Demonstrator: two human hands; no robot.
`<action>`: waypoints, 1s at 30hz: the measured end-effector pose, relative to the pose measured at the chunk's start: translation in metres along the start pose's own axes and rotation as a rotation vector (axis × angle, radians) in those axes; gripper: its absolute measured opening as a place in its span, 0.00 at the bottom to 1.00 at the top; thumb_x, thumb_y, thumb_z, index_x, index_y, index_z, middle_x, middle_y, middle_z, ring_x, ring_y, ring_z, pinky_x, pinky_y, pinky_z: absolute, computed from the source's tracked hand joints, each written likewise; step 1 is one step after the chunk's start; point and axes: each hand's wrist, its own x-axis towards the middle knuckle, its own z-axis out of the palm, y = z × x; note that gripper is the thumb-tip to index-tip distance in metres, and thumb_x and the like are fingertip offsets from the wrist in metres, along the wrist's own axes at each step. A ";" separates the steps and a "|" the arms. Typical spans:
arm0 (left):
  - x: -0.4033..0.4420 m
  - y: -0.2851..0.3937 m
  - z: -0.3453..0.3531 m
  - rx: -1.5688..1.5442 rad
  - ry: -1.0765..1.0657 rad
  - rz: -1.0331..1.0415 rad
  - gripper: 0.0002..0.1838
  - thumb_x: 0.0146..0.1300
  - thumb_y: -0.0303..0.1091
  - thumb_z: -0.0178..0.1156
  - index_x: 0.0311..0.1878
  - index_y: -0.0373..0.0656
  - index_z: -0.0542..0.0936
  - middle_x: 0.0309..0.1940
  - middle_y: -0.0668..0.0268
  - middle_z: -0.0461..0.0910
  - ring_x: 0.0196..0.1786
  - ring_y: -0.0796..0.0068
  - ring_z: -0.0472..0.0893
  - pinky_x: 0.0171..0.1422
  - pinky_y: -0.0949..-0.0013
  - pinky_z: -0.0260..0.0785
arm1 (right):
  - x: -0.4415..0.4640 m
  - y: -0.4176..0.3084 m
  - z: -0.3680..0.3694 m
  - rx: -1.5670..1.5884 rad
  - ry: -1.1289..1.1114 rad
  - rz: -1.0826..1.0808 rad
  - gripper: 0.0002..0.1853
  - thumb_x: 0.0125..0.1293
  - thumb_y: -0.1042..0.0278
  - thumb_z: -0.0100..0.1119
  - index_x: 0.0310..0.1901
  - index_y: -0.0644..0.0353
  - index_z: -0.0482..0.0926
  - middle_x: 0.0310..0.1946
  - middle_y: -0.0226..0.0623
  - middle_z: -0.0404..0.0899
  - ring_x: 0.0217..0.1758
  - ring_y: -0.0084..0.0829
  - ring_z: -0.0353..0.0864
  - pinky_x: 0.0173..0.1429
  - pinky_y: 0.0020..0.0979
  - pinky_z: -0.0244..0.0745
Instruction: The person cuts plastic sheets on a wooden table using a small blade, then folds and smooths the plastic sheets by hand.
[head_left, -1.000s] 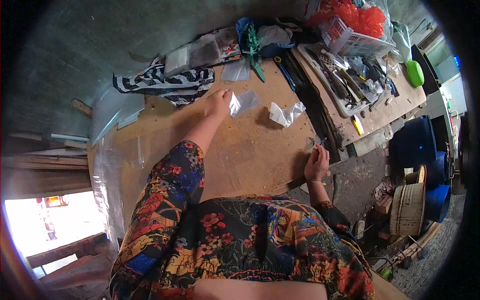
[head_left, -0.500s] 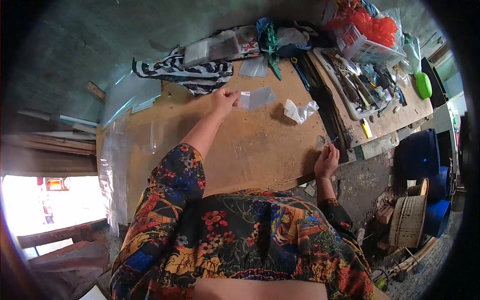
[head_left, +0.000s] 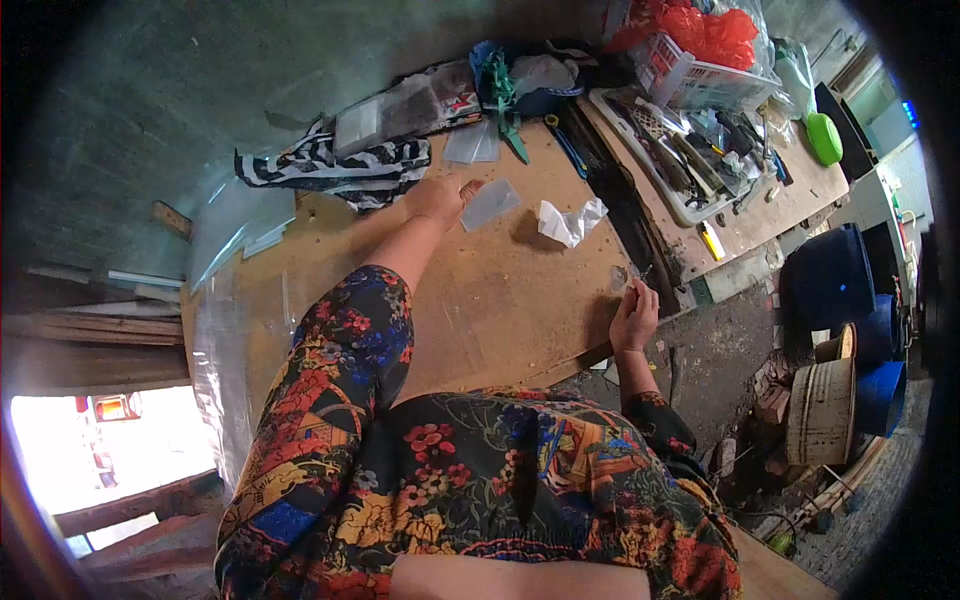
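My left hand (head_left: 440,199) reaches over the board-topped table, its fingers pinched together at the left edge of a small translucent plastic sheet (head_left: 490,205). The fingertips are partly hidden and slightly blurred. At the table's right edge is my right hand (head_left: 635,314), its fingers curled closed beside a small clear scrap (head_left: 619,279). What those fingers hold is too small to make out. Between the hands lies a crumpled white paper (head_left: 571,223). Behind the left hand sits a black-and-white striped plastic bag (head_left: 350,172), and flat clear plastic sheets (head_left: 472,143) lie nearby.
Scissors with blue handles (head_left: 567,148) lie at the back. On the right, a tray of tools (head_left: 690,165) and a white basket (head_left: 695,80) with red bags stand on another board, with a yellow cutter (head_left: 710,241). Blue tubs (head_left: 828,275) stand on the floor beyond.
The view has shifted, moving the table's contents left in it. My left hand has moved slightly closer to the translucent sheet, and the clear plastic between its fingers no longer shows.
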 end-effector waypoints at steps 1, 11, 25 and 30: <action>0.003 0.002 0.003 0.009 -0.017 -0.020 0.27 0.59 0.61 0.45 0.24 0.46 0.76 0.23 0.58 0.78 0.30 0.55 0.77 0.32 0.56 0.68 | 0.000 0.001 0.000 0.007 -0.014 0.006 0.08 0.59 0.73 0.52 0.41 0.58 0.73 0.33 0.40 0.75 0.35 0.42 0.75 0.38 0.36 0.71; 0.019 -0.021 0.022 -0.186 -0.108 0.083 0.09 0.53 0.35 0.52 0.31 0.41 0.77 0.31 0.55 0.79 0.39 0.55 0.78 0.43 0.58 0.69 | -0.001 0.002 -0.001 0.000 -0.077 0.035 0.08 0.61 0.74 0.50 0.42 0.60 0.73 0.35 0.40 0.74 0.39 0.39 0.75 0.42 0.33 0.71; -0.069 0.042 -0.013 -1.473 -0.278 -0.354 0.06 0.65 0.31 0.47 0.39 0.39 0.67 0.36 0.62 0.79 0.32 0.74 0.81 0.31 0.77 0.72 | 0.077 -0.139 0.039 0.631 -0.216 -0.105 0.25 0.49 0.83 0.59 0.52 0.66 0.67 0.44 0.42 0.69 0.40 0.32 0.78 0.42 0.27 0.75; -0.089 0.035 -0.041 -1.460 -0.229 -0.321 0.06 0.66 0.31 0.46 0.40 0.40 0.67 0.36 0.63 0.79 0.34 0.75 0.81 0.34 0.76 0.72 | 0.081 -0.176 0.067 0.770 -0.553 -0.014 0.27 0.48 0.85 0.61 0.53 0.65 0.67 0.47 0.42 0.65 0.40 0.30 0.79 0.44 0.26 0.76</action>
